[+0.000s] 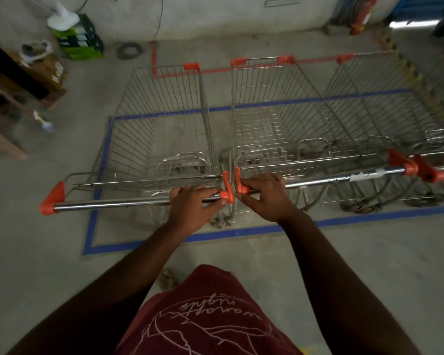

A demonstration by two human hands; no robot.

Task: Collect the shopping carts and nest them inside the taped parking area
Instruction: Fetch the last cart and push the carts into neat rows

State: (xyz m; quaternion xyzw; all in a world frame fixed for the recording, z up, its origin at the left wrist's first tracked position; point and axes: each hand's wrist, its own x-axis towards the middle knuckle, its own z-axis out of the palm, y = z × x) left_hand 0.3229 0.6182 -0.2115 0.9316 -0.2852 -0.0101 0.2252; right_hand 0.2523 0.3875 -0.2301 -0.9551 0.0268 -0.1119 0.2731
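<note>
Left hand [190,208], right hand [264,197] round chrome cart handlebars [113,203].

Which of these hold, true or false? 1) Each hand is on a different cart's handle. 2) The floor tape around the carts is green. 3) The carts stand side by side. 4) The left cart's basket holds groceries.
1) True: the left hand grips the left cart's handle; the right hand grips the middle cart's handle.
2) False: the tape is blue.
3) True.
4) False: the left cart's basket is empty.
</note>
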